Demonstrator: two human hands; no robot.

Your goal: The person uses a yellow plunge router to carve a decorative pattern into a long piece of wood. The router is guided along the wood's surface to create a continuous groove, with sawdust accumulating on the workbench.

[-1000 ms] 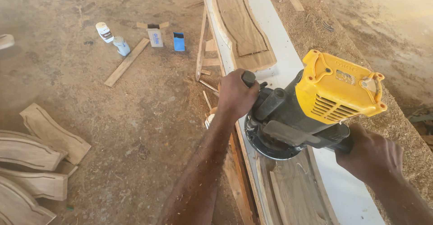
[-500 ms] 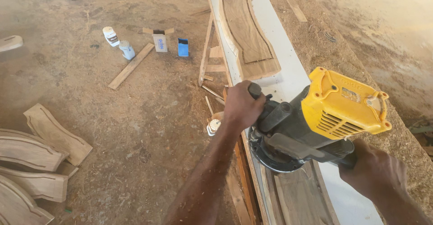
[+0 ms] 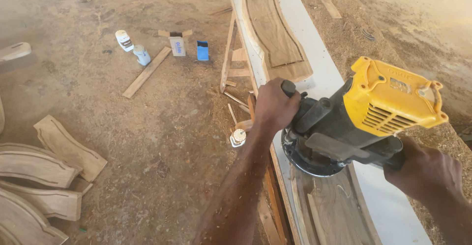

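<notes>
The person's left hand (image 3: 275, 108) has its fingers closed around the black side knob of a router (image 3: 354, 122), a power tool with a yellow top and a black round base. The right hand (image 3: 427, 172) grips the handle on the tool's opposite side, fingers wrapped shut. The router's base rests on a curved wooden panel (image 3: 334, 210) that lies on a long white bench (image 3: 324, 73). Farther along the bench lies a second curved wooden piece (image 3: 273, 33) with a routed groove near its edge. On the sawdust-covered floor (image 3: 147, 127) to the left are a stack of curved wooden parts (image 3: 39, 176), two small bottles (image 3: 133, 48), small boxes (image 3: 189, 48) and a wood strip (image 3: 146, 72).
</notes>
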